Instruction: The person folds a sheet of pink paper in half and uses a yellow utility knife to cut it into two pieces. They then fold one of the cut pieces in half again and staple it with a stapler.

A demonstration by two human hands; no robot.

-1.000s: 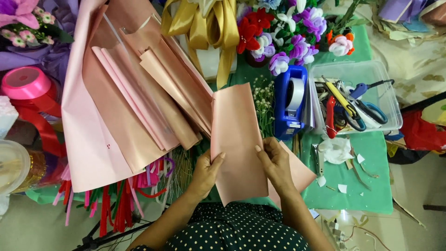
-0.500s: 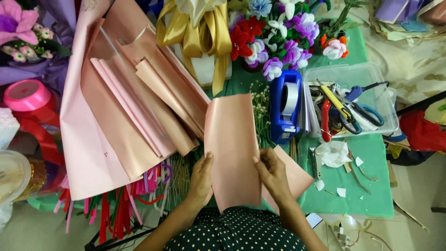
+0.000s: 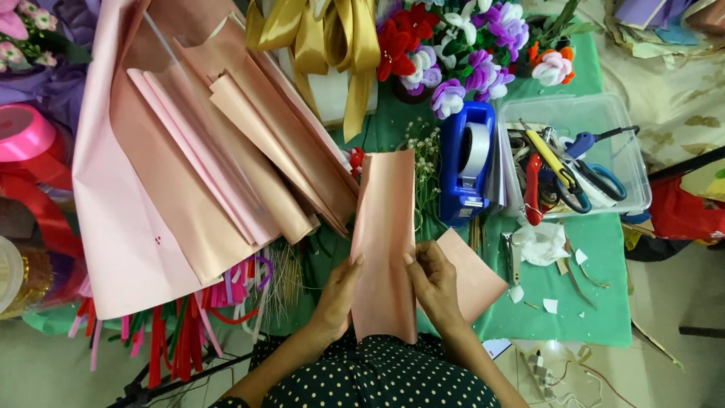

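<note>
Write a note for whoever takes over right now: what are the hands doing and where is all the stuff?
Left hand: grips the left edge of the long folded peach wrapping sheet.
Right hand: pinches that sheet's right edge.
The sheet is held lengthwise above the green table mat; a peach sheet corner pokes out under the right hand.
Left of it: a stack of folded pink and peach wrapping sheets.
Right of it: a blue tape dispenser, then a clear plastic tub of scissors and tools.
Done: the sheet looks folded into a narrow strip.
Left: it is not yet set with the stack.
</note>
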